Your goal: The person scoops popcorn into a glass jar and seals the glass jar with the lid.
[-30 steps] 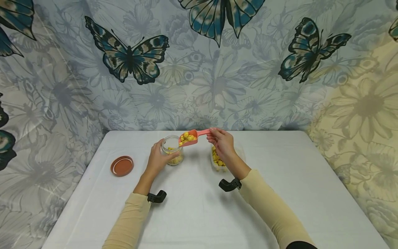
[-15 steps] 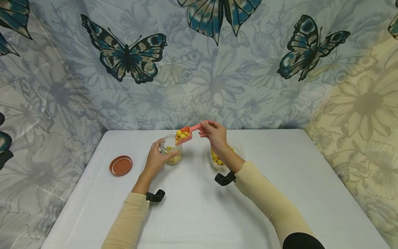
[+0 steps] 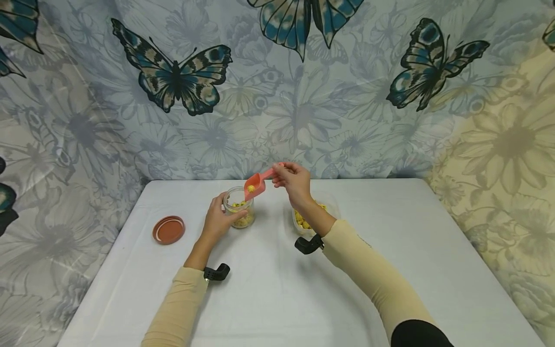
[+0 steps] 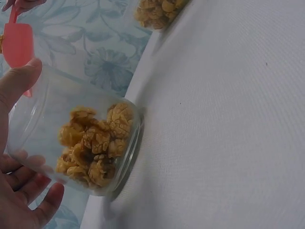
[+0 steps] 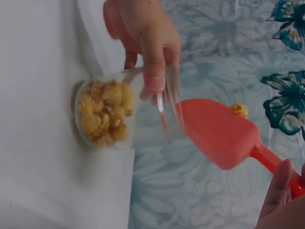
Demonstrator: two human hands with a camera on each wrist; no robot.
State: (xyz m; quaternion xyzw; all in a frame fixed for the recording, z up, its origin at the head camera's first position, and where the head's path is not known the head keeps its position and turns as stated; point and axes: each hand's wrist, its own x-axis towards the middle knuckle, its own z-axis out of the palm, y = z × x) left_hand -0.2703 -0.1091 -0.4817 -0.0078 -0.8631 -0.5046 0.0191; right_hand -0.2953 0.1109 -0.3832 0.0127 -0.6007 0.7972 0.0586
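Note:
My left hand (image 3: 219, 220) grips a clear glass jar (image 4: 52, 112) around its upper part, thumb on one side and fingers on the other. The jar stands on the table, its lower part filled with yellow popcorn (image 5: 106, 112). My right hand (image 3: 295, 182) pinches the handle of a pink scoop (image 5: 217, 131). Tilted down, the scoop has its front edge at the jar's mouth. A piece of popcorn (image 3: 251, 188) still sits in the scoop. Behind my right forearm, a clear plastic container (image 3: 299, 228) of popcorn is partly hidden.
A brown jar lid (image 3: 169, 230) lies on the white-covered table (image 3: 260, 289), left of my left hand. Behind the table's far edge hangs a butterfly-patterned cloth (image 3: 303, 120).
My right hand has moved left and up, tipping the scoop more steeply. Most of its popcorn has dropped into the jar. My left hand has stayed on the jar.

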